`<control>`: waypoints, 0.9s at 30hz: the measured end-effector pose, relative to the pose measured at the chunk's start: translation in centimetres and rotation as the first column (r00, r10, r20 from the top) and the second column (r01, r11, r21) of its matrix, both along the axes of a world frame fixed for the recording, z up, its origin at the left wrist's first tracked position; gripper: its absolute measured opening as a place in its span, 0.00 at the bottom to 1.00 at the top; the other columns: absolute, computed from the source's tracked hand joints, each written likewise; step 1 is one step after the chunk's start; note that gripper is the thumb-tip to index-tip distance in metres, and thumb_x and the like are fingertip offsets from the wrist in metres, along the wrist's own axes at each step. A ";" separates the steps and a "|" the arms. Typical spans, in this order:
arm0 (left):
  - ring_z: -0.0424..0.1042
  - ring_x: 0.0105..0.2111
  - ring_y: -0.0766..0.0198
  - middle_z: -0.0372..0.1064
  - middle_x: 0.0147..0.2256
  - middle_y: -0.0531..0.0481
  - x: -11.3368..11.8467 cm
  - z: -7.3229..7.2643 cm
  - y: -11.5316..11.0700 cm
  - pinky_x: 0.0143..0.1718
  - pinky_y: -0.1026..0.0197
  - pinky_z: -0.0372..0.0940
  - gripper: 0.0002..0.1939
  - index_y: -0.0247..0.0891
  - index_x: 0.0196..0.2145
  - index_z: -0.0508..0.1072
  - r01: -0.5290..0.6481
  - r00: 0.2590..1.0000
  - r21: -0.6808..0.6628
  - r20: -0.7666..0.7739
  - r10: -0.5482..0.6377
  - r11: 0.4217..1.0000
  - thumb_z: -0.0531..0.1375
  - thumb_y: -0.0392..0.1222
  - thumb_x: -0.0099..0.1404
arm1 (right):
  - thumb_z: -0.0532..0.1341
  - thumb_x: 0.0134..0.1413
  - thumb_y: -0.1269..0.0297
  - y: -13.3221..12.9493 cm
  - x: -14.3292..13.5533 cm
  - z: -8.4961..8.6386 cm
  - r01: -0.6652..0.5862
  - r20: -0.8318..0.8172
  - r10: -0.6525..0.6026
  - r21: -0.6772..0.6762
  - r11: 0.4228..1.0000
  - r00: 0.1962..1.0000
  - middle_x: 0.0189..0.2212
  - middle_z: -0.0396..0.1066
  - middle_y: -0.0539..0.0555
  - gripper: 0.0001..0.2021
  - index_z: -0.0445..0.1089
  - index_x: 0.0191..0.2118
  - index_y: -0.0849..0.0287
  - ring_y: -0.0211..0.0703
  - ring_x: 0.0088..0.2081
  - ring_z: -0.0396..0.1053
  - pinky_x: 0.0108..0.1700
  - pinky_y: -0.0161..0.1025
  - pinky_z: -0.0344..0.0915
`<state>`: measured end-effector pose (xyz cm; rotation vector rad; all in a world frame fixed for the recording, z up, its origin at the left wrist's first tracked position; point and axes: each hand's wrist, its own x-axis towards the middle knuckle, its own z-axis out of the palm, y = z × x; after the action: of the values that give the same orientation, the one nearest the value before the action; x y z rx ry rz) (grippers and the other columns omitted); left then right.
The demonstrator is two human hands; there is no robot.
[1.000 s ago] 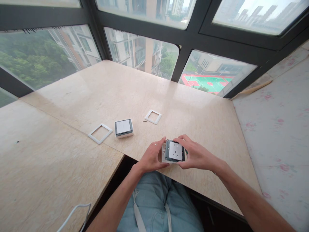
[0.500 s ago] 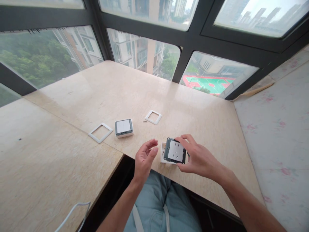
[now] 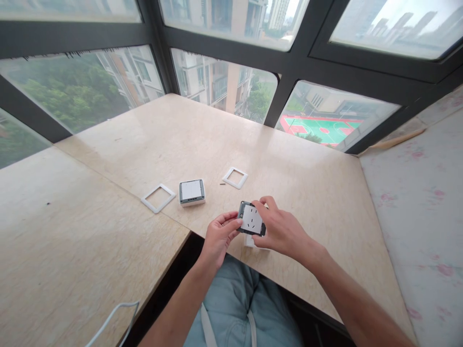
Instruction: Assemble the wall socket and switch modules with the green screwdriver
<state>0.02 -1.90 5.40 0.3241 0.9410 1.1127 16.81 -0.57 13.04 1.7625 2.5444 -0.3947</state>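
A socket panel [image 3: 251, 219] with a white face and dark grey rim is held up between both hands. My left hand [image 3: 220, 233] pinches its left edge, thumb on the front. Around its right side wrap the fingers of my right hand [image 3: 278, 225]. Below the panel, partly hidden by it and by my right hand, a white box [image 3: 249, 241] rests on the tabletop. A switch panel [image 3: 191, 191] sits on another white box to the left. One white square frame [image 3: 158, 198] lies left of it, a second white frame [image 3: 235, 178] to its right.
A small dark screw-like piece [image 3: 222, 183] lies beside the second frame. The marble-patterned tabletop [image 3: 108, 159] has a cut-out edge at my lap. A white cable [image 3: 112, 318] crosses its lower left. Windows stand behind, with a flowered wall [image 3: 415, 207] at right.
The socket panel has been lifted off the white box and moved slightly left. My left hand, free before, has closed on its left edge. The view has shifted a little.
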 end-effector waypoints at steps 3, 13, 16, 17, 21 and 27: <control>0.78 0.35 0.65 0.79 0.36 0.46 -0.2 -0.3 0.7 0.38 0.65 0.73 0.20 0.33 0.39 0.77 -0.026 1.000 -0.033 -0.003 0.026 0.999 0.76 0.35 0.48 | 0.62 0.44 0.63 0.9 -0.6 -0.3 -0.010 0.014 0.010 -0.001 1.000 1.000 0.50 0.62 0.60 0.25 0.61 0.51 0.58 0.37 0.27 0.65 0.25 0.36 0.53; 0.77 0.29 0.68 0.77 0.30 0.50 -0.6 -0.7 2.8 0.30 0.69 0.70 0.13 0.33 0.33 0.76 -0.180 0.984 -0.153 -0.020 0.179 0.972 0.71 0.25 0.51 | 0.63 0.44 0.62 3.8 -2.2 -1.0 -0.051 0.069 0.054 -0.041 0.998 0.996 0.50 0.63 0.60 0.24 0.62 0.50 0.59 0.39 0.29 0.67 0.25 0.36 0.52; 0.76 0.27 0.69 0.77 0.29 0.49 -0.6 -0.7 3.2 0.29 0.69 0.70 0.13 0.32 0.32 0.75 -0.203 0.979 -0.171 -0.015 0.203 0.964 0.70 0.24 0.50 | 0.64 0.44 0.61 4.3 -2.4 -1.2 -0.033 0.052 0.038 -0.092 0.995 0.998 0.50 0.63 0.60 0.25 0.63 0.50 0.60 0.41 0.31 0.68 0.27 0.36 0.54; 0.76 0.27 0.69 0.76 0.28 0.50 -0.6 -0.8 3.3 0.28 0.69 0.69 0.13 0.32 0.32 0.75 -0.206 0.978 -0.176 -0.012 0.207 0.963 0.70 0.24 0.50 | 0.65 0.44 0.61 4.4 -2.5 -1.2 -0.029 0.041 0.033 -0.114 0.993 0.999 0.50 0.63 0.61 0.25 0.63 0.51 0.60 0.42 0.33 0.69 0.28 0.37 0.55; 0.76 0.26 0.69 0.76 0.27 0.50 -0.7 -1.1 3.5 0.27 0.70 0.68 0.12 0.31 0.31 0.74 -0.225 0.974 -0.190 -0.005 0.228 0.956 0.70 0.24 0.51 | 0.67 0.45 0.62 5.1 -2.4 -1.6 -0.030 -0.025 0.026 -0.201 0.979 0.999 0.51 0.63 0.62 0.29 0.64 0.55 0.61 0.48 0.39 0.72 0.34 0.39 0.62; 0.75 0.25 0.69 0.75 0.26 0.51 -0.9 -1.3 3.6 0.27 0.69 0.68 0.12 0.32 0.30 0.73 -0.266 0.962 -0.200 0.013 0.274 0.943 0.70 0.24 0.49 | 0.69 0.51 0.58 5.6 -2.6 -1.5 -0.048 -0.090 0.027 -0.234 0.971 0.996 0.58 0.62 0.63 0.33 0.63 0.62 0.57 0.53 0.48 0.72 0.47 0.43 0.67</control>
<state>-0.87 1.69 4.06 0.0087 1.0724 1.2583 14.24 5.05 11.52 1.6439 2.4591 -0.7526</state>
